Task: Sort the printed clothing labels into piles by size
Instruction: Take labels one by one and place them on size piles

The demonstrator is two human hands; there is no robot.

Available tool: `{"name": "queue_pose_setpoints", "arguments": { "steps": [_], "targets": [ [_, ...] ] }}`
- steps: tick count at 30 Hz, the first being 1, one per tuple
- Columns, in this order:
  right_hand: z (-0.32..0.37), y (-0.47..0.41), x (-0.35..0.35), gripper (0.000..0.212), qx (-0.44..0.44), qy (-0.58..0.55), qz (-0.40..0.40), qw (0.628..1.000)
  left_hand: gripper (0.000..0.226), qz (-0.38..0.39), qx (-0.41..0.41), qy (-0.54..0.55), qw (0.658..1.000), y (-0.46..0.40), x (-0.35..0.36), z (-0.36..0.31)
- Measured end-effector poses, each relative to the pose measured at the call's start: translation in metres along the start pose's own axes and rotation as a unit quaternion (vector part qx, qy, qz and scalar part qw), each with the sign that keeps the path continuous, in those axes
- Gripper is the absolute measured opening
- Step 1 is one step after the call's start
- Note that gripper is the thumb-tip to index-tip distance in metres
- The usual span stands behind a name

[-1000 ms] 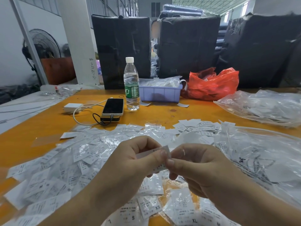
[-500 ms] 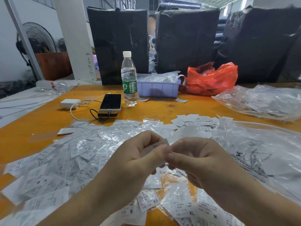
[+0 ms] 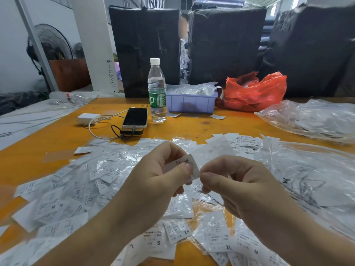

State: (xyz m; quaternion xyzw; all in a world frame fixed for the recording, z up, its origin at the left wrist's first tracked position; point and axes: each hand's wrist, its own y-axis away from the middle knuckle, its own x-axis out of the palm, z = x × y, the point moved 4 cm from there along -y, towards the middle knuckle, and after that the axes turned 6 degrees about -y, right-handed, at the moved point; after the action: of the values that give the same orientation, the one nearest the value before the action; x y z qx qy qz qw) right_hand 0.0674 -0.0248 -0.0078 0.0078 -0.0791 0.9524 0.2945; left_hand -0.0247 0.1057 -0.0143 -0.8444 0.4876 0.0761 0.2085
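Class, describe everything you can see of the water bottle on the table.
The water bottle is clear plastic with a white screw cap and a green printed label around its lower half. It stands upright and capped on the orange table, appears mostly full, just right of the phone and left of the lilac tray. Neither hand touches it.

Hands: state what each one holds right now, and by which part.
The left hand pinches a small white label near its right end, thumb on its face. The right hand pinches at that label's right edge; its exact contact is hidden.
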Motion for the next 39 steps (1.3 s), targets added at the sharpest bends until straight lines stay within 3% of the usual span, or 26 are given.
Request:
{"name": "queue_pose_setpoints", "arguments": {
  "steps": [10,21,25,28,31,35,39],
  "targets": [
    [0.002,0.0,0.001,0.009,-0.018,-0.027,0.006,0.999,0.014,0.024,0.008,0.042,0.999,0.003,0.009,-0.003],
    [0.0,-0.002,-0.003,0.007,-0.034,-0.013,0.001,0.999,0.03,-0.023,0.087,-0.124,0.988,0.01,0.012,-0.015],
    [0.004,0.0,-0.001,0.018,-0.033,-0.008,0.02,0.999,0.033,-0.026,0.079,-0.143,0.986,0.011,0.01,-0.018],
    [0.005,-0.001,-0.002,0.016,-0.043,-0.004,0.026,0.999,0.027,-0.023,0.046,-0.114,0.992,0.01,0.009,-0.015],
    [0.003,-0.002,-0.006,0.017,-0.048,0.007,0.016,0.999,0.004,-0.017,0.007,-0.061,0.998,0.007,0.007,-0.009],
    [0.001,-0.004,-0.012,0.007,-0.068,0.042,-0.004,0.997,0.021,-0.003,-0.02,-0.025,0.999,0.004,0.004,-0.004],
    [0.003,-0.005,-0.013,0.015,-0.087,0.047,-0.011,0.995,0.022,0.005,-0.011,-0.01,1.0,0.003,0.003,-0.004]
  ]
}}
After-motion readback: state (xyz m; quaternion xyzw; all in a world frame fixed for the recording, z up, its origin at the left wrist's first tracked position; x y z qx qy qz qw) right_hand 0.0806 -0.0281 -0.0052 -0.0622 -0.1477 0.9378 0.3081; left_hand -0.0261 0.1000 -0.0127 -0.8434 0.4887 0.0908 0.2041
